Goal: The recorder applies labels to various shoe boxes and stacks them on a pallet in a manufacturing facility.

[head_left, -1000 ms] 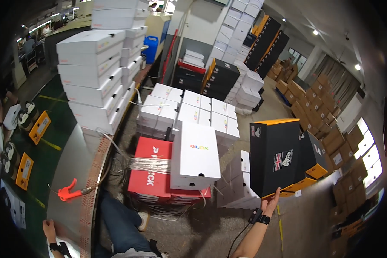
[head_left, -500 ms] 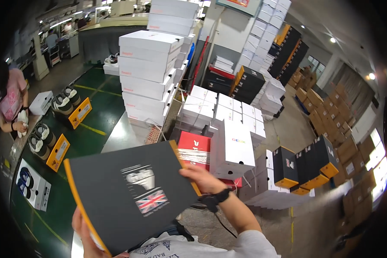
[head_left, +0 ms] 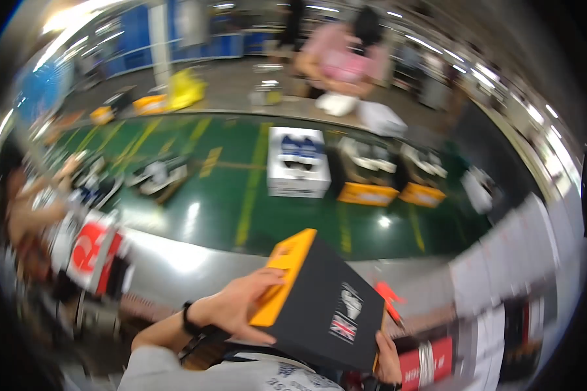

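Box [head_left: 323, 306], black with orange ends, sits between both hands: left hand [head_left: 244, 305] closed over its orange end, fingers wrapped on top, right hand [head_left: 386, 358] gripping the far lower corner, above the grey table edge [head_left: 176, 260].

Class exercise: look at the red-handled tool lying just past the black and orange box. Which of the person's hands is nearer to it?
Right. The right hand grips the box's lower right corner, just below the red-handled tool. The left hand holds the orange end, farther left.
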The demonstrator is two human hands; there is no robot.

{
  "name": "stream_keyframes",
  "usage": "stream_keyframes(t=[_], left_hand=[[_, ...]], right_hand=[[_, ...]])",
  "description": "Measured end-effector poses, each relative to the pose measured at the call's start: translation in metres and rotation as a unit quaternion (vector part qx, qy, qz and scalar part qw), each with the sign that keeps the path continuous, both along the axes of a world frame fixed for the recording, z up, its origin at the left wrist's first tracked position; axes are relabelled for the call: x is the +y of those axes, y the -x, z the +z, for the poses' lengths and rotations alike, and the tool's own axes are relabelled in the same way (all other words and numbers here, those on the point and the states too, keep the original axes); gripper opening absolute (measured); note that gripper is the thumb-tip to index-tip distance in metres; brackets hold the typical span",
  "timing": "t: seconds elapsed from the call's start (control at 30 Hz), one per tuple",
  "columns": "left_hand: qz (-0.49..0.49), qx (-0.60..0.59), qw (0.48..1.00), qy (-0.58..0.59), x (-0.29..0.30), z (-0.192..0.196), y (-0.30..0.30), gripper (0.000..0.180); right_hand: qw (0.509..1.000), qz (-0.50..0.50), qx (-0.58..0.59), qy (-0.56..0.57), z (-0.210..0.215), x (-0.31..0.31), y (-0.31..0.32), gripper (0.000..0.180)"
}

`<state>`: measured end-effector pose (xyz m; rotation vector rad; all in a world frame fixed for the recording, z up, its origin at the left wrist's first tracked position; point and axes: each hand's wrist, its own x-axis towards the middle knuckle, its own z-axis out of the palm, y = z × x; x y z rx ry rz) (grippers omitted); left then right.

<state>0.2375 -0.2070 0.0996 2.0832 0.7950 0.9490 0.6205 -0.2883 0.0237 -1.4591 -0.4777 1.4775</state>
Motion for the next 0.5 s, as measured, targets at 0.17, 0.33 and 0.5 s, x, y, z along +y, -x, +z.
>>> stream_keyframes(t=[0.17, 0.33, 0.5], left_hand=[[0.036, -0.053, 0.994, 0.083, -0.003, 0.007, 0.010, 0.097], [0.045, -0.040, 0.992, 0.112, 0.004, -0.001, 0.025, 0.098], [0.054, -0.090, 0.976, 0.191, 0.018, -0.018, 0.032, 0.098]], right_hand=[[0.995, 0.092, -0.028, 0.031, 0.012, 0.025, -0.005, 0.042], [0.987, 0.135, -0.084, 0.004, 0.019, 0.045, 0.008, 0.044], [0.995, 0.091, 0.041, -0.029, 0.020, 0.049, 0.016, 0.030]])
